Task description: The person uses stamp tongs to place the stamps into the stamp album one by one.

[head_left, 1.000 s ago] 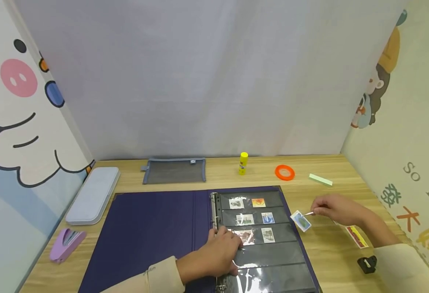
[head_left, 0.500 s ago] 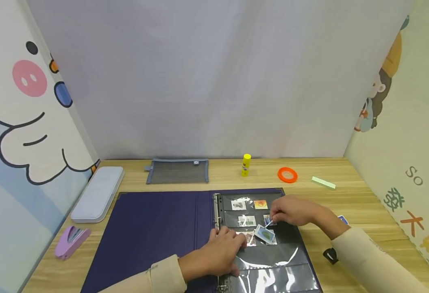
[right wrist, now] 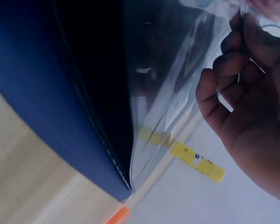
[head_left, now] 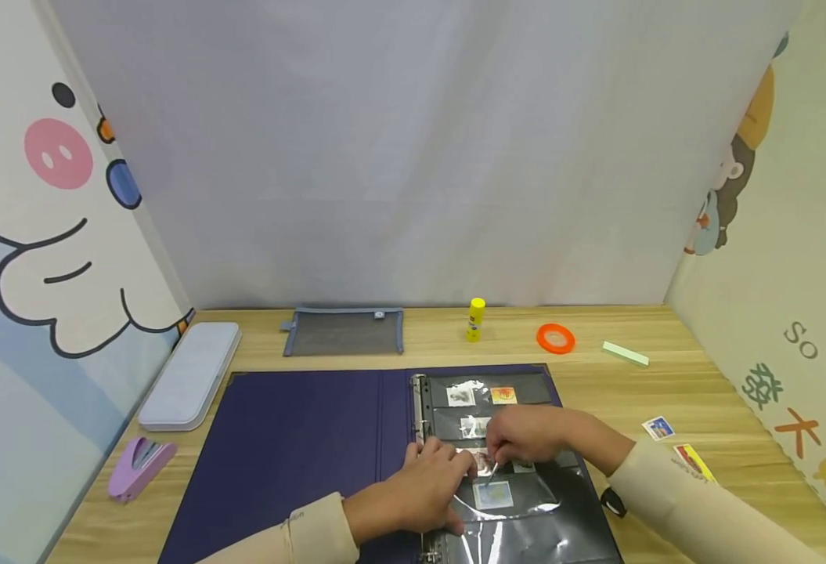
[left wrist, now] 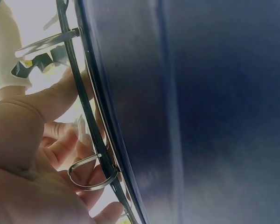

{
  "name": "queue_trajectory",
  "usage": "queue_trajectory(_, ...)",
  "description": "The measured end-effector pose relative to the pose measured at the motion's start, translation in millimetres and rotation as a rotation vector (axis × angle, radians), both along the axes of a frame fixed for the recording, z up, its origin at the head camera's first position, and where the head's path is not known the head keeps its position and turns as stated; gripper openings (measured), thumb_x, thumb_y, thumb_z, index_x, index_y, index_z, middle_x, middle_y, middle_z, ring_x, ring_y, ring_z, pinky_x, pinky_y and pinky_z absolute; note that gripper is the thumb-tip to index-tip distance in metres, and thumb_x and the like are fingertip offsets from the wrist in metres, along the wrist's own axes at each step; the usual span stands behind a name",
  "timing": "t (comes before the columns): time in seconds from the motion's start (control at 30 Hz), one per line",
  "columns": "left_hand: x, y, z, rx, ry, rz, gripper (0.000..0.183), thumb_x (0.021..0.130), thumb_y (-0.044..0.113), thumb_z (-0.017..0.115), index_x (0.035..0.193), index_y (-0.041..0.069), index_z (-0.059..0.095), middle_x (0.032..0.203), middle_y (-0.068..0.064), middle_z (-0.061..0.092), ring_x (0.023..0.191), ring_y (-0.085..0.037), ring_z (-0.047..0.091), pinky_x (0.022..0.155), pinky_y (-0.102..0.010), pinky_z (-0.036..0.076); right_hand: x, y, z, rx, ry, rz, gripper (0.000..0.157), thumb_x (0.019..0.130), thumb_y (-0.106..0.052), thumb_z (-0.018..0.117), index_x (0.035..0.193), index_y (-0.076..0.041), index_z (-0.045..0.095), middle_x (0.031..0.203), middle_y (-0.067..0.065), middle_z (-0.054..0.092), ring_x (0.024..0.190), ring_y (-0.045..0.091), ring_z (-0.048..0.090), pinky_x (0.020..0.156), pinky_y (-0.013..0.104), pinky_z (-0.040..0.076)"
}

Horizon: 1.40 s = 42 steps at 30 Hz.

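My right hand (head_left: 528, 433) pinches slim tweezers (head_left: 493, 471), their tips on a blue-and-green postage stamp (head_left: 493, 495). The stamp lies in the fourth pocket row of the black album page (head_left: 546, 544) and looks hazy, as if behind the clear film. Beside the metal rings (left wrist: 91, 172), my left hand (head_left: 430, 487) rests on the page's inner edge, fingers spread. Higher rows hold several stamps, among them an orange one (head_left: 503, 395); my hands partly cover others. The dark blue binder (head_left: 293, 446) lies open.
Two loose stamps, one blue (head_left: 658, 428) and one red-yellow (head_left: 694, 462), lie right of the binder near a small black object (head_left: 613, 502). Behind stand a glue stick (head_left: 475, 319), orange tape (head_left: 556, 338) and a mesh pouch (head_left: 345, 332). A white case (head_left: 190, 376) and purple stapler-like item (head_left: 140, 468) are left.
My right hand has carried the stamp with the tweezers leftward from beside the binder, over the page and down to the fourth row. My left hand has stayed on the page.
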<state>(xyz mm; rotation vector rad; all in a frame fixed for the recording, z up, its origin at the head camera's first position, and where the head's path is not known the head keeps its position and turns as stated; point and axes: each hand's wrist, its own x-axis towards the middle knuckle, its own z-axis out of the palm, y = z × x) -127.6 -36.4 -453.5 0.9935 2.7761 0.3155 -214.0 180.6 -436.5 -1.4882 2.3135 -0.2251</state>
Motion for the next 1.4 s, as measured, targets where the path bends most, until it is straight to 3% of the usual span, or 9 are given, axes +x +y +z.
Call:
queue_trajectory(0.23,-0.7,-0.6,0.1,-0.014,-0.007,-0.010,0.059,0.064,0.046,0.084,0.109,0.031,0.051,0.105,0.009,0.057,0.104,-0.012,0.043,0.080,-0.036,0.032,8.0,-1.5,-2.4,-0.007,0.025,0.056,0.007,0.084,-0.017,0.067,0.078,-0.019,0.068,0.075,-0.013,0.062,0.068,-0.007,0.050,0.067,0.010,0.042)
queue_trajectory(0.47,0.6,0.5,-0.8,-0.003,-0.005,-0.014,0.059,0.064,0.047,0.083,0.110,0.032,0.050,0.106,0.010,0.056,0.104,-0.011,0.042,0.080,-0.035,0.031,5.0,19.5,6.2,-0.057,-0.022,-0.085,0.011,0.088,-0.014,0.064,0.079,-0.017,0.067,0.075,-0.014,0.057,0.070,-0.006,0.047,0.068,0.015,0.044)
queue_trajectory(0.67,0.1,0.9,-2.8,0.004,-0.006,-0.020,0.059,0.065,0.047,0.083,0.111,0.032,0.050,0.107,0.009,0.056,0.105,-0.012,0.042,0.080,-0.035,0.031,-8.1,82.0,9.2,-0.185,0.048,-0.242,0.010,0.093,-0.015,0.059,0.088,-0.016,0.068,0.083,-0.012,0.062,0.078,-0.003,0.051,0.071,0.023,0.047)
queue_trajectory(0.87,0.1,1.1,1.2,0.002,-0.038,-0.010,0.059,0.065,0.045,0.084,0.112,0.031,0.051,0.108,0.008,0.055,0.108,-0.014,0.041,0.081,-0.036,0.031,-6.2,156.5,11.7,-0.256,0.005,-0.457,0.013,0.094,-0.012,0.056,0.090,-0.010,0.069,0.086,-0.002,0.067,0.076,-0.006,0.049,0.066,0.022,0.045)
queue_trajectory(0.97,-0.4,1.1,3.1,-0.004,-0.048,0.001,0.060,0.064,0.045,0.084,0.112,0.032,0.051,0.109,0.008,0.056,0.108,-0.014,0.041,0.082,-0.037,0.031,-1.7,188.0,11.7,-0.248,-0.008,-0.549,0.014,0.095,-0.011,0.055,0.090,-0.010,0.068,0.085,-0.002,0.067,0.074,-0.006,0.050,0.064,0.022,0.044)
queue_trajectory(1.17,-0.8,1.2,3.1,0.001,-0.062,-0.004,0.060,0.065,0.046,0.083,0.113,0.032,0.051,0.112,0.008,0.055,0.109,-0.013,0.041,0.084,-0.039,0.032,12.4,248.3,7.9,-0.164,0.052,-0.735,0.015,0.096,-0.015,0.055,0.089,-0.014,0.068,0.082,-0.008,0.065,0.071,-0.006,0.048,0.062,0.022,0.042)
queue_trajectory(1.27,-0.9,1.4,2.0,0.004,-0.058,-0.008,0.060,0.065,0.046,0.083,0.113,0.032,0.051,0.110,0.008,0.055,0.109,-0.013,0.041,0.084,-0.039,0.032,18.6,271.9,4.0,-0.117,0.050,-0.789,0.017,0.097,-0.019,0.054,0.091,-0.014,0.069,0.085,-0.009,0.066,0.073,-0.007,0.049,0.063,0.022,0.042)
queue_trajectory(1.4,-0.5,1.5,1.6,-0.002,-0.049,0.002,0.060,0.064,0.046,0.083,0.112,0.033,0.051,0.107,0.009,0.055,0.108,-0.013,0.041,0.083,-0.038,0.031,23.4,288.9,-4.3,-0.080,0.041,-0.829,0.018,0.098,-0.021,0.053,0.090,-0.016,0.069,0.076,-0.011,0.060,0.068,-0.006,0.044,0.061,0.022,0.037)
